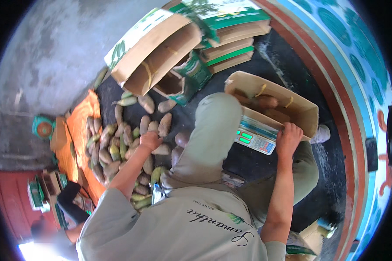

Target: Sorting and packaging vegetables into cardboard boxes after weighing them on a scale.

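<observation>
My left hand (150,141) reaches into a pile of oblong brown and green vegetables (114,153) on the dark floor covering. Its fingers are curled down over one oblong brown vegetable (161,149); its grip is partly hidden. My right hand (289,134) is closed on the near rim of an open cardboard box (307,108). Inside that box lie a few brown vegetables (266,102), and two yellow cord loops show at its sides. The box stands on or against a digital scale (256,142) with a lit green display and keypad.
Open cardboard boxes (133,80) and stacked green-white ones (231,26) stand at the far side. My raised knee (217,117) comes between the pile and the scale. An orange sheet (85,117) borders the pile. Another person's arm (74,232) shows at lower left.
</observation>
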